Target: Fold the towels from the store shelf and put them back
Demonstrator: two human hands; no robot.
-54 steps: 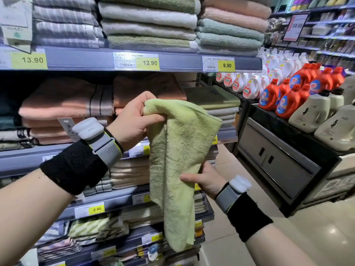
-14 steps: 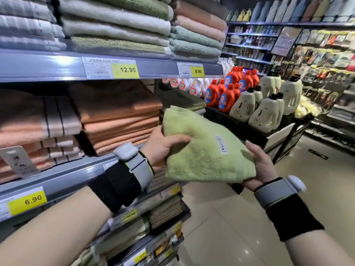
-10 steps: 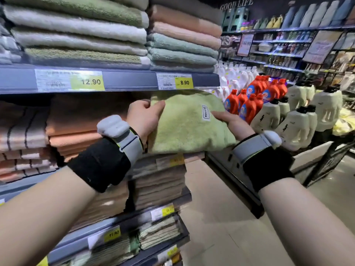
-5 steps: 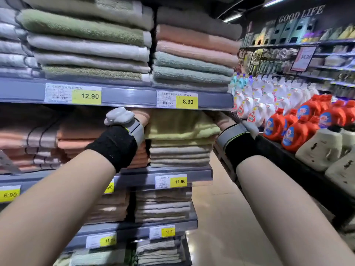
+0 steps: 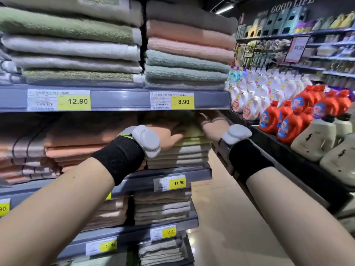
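Observation:
The folded light green towel [image 5: 192, 133] lies on top of a stack of grey and beige folded towels [image 5: 178, 156] on the second shelf [image 5: 169, 174], under the 8.90 price tag. Both my hands reach into the shelf space over it. My left hand [image 5: 170, 134] rests against the towel's left side with its fingers laid flat. My right hand [image 5: 210, 121] lies across the towel's top right, and its fingertips are in shadow under the upper shelf. Each wrist wears a black band with a grey device.
Peach and striped towel stacks [image 5: 76, 143] fill the shelf to the left. Green, white, pink and teal towels [image 5: 184, 60] are piled on the upper shelf [image 5: 123, 99]. A black display of red and white detergent bottles [image 5: 288, 121] stands on the right, across the tiled aisle [image 5: 226, 217].
The green towel was folded in the air, carried to the second shelf and set on the stack. Since half a second ago both hands have pushed deeper in over it.

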